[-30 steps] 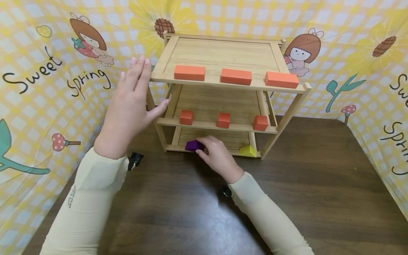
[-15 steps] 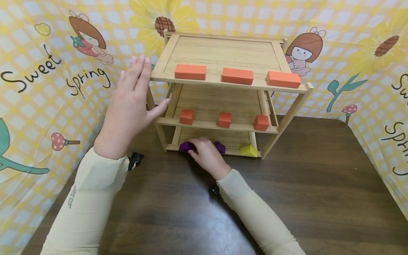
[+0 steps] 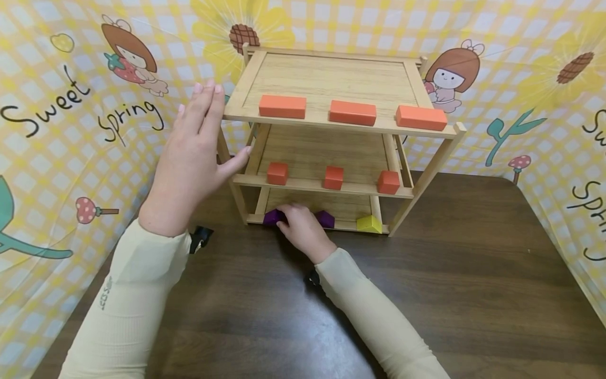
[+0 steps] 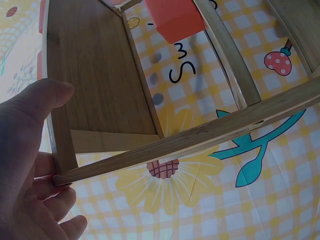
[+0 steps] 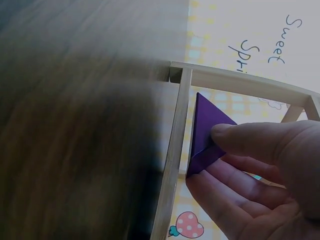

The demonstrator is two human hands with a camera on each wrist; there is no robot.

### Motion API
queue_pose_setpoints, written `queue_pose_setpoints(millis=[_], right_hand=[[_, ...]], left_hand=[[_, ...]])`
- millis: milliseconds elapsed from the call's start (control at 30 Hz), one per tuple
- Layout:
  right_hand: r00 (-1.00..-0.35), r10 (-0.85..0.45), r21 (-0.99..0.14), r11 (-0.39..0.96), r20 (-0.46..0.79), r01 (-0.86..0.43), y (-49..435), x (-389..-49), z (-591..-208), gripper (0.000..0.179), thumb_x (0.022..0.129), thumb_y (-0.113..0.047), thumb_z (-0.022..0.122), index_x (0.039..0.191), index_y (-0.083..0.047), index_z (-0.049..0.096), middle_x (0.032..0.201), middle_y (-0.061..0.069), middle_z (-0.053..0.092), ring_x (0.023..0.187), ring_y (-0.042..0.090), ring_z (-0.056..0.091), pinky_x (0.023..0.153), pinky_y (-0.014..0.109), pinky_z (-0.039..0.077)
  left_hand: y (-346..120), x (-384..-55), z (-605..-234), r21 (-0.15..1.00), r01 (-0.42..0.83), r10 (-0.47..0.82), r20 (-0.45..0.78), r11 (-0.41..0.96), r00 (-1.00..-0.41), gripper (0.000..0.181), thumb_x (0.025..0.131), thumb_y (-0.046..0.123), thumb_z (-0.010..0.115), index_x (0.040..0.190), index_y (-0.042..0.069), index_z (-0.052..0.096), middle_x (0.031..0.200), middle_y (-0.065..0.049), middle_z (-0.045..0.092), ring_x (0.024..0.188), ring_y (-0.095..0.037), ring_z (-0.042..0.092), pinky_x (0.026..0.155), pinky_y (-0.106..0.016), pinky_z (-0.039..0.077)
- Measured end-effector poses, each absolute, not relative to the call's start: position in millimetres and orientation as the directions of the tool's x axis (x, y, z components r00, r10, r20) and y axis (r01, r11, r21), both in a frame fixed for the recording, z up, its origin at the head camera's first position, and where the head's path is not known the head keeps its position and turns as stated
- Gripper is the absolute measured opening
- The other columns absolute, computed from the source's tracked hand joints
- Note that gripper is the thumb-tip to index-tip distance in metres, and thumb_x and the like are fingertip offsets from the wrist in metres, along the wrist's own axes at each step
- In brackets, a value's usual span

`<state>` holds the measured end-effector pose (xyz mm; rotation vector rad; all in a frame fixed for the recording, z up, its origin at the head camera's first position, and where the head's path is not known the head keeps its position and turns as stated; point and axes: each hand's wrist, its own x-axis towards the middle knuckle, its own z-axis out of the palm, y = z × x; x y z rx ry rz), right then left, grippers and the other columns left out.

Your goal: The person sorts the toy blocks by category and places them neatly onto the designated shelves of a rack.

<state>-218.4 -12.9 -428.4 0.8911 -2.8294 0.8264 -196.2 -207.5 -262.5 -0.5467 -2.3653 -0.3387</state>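
Note:
A three-tier wooden shelf rack (image 3: 331, 84) stands on the table. At its upper left corner, my left hand (image 3: 189, 142) holds the frame; the left wrist view has the thumb on one side of the wood and fingers on the other. My right hand (image 3: 305, 229) reaches to the bottom tier. It pinches a purple triangular block (image 5: 207, 132) between thumb and fingers at the front left of that tier, and partly covers it in the head view. Just right of this hand sits a second purple block (image 3: 325, 219). Farther right on the same tier lies a yellow block (image 3: 369, 224).
Three long orange blocks (image 3: 352, 112) line the top tier's front edge. Along the middle tier's front stand three red-orange cubes (image 3: 333, 178). A brown table (image 3: 473, 273) extends around the rack. Patterned cloth (image 3: 544, 31) hangs behind and at both sides.
My right hand has slid left along the bottom tier with the purple block, uncovering the second purple block on its right. My left hand has stayed at the rack's corner.

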Motion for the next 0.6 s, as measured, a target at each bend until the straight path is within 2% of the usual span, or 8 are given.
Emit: queue_pose_setpoints(millis=[600], right_hand=[[-0.851, -0.494, -0.496, 0.702, 0.177, -0.511, -20.8, -224.7, -434.0, 0.035, 0.096, -0.012, 0.071, 0.128, 0.001, 0.067, 0.123, 0.016, 0.069, 0.114, 0.029, 0.066, 0.096, 0.037, 0.055]], left_hand=[[-206.7, -195.7, -261.6, 0.101, 0.463, 0.289, 0.659, 0.881, -0.694, 0.086, 0.091, 0.028, 0.076, 0.157, -0.002, 0.030, 0.162, -0.022, 0.030, 0.152, -0.036, 0.023, 0.121, -0.057, 0.019]])
